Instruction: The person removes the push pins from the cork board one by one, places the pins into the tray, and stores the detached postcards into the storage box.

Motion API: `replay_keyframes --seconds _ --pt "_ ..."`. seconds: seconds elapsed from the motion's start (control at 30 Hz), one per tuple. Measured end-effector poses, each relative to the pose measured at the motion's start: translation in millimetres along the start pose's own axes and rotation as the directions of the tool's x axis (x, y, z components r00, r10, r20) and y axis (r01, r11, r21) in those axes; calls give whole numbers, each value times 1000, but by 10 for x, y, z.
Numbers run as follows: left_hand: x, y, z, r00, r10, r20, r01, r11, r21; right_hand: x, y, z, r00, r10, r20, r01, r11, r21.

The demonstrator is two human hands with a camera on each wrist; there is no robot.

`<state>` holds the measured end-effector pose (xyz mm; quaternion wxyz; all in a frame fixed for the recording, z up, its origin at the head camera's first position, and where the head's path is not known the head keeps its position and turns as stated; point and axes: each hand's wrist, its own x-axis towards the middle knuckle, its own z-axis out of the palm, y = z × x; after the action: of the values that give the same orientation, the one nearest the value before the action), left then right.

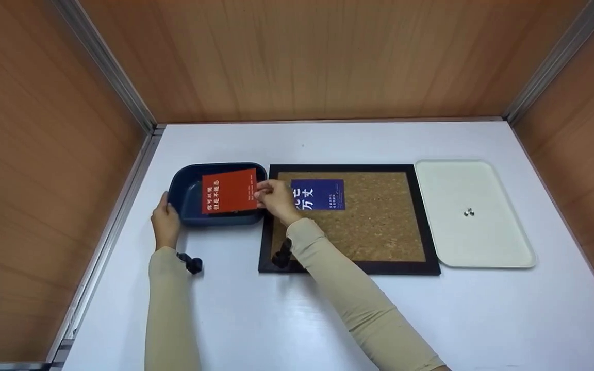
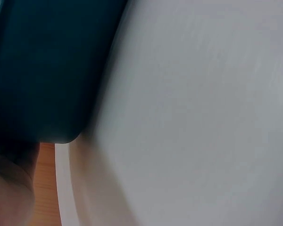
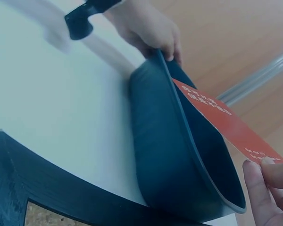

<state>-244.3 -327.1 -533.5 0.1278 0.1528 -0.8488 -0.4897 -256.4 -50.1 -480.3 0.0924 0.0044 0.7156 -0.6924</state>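
Note:
Between thumb and fingers, my right hand [image 1: 278, 198] pinches the right edge of a red card [image 1: 230, 191] with white lettering. The card is over the dark blue plastic basin [image 1: 225, 220], and part of the basin's inside is hidden beneath it. My left hand [image 1: 166, 224] grips the basin's left rim near the front corner. In the right wrist view, the fingertips of that left hand [image 3: 153, 30] curl at the rim, and the red card [image 3: 231, 125] slants across the basin's opening.
Right of the basin lies a black-framed cork board [image 1: 379, 219], with a purple-blue lettered card [image 1: 328, 195] at its upper left, partly behind my right hand. Farther right, a white tray [image 1: 475, 242] holds several small metallic pieces [image 1: 468, 212]. Wood-grain panels [image 1: 297, 62] enclose the white table [image 1: 235, 309].

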Motion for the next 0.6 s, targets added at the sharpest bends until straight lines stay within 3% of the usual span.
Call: replay_keyframes --seconds 0.4,0.6 --pt "16 8 -8 1000 -26 13 26 1000 1 -17 55 141 999 -49 -20 46 990 -134" --pt "14 5 -5 1000 -15 8 15 1000 6 -31 95 188 997 -70 -13 67 986 -150"
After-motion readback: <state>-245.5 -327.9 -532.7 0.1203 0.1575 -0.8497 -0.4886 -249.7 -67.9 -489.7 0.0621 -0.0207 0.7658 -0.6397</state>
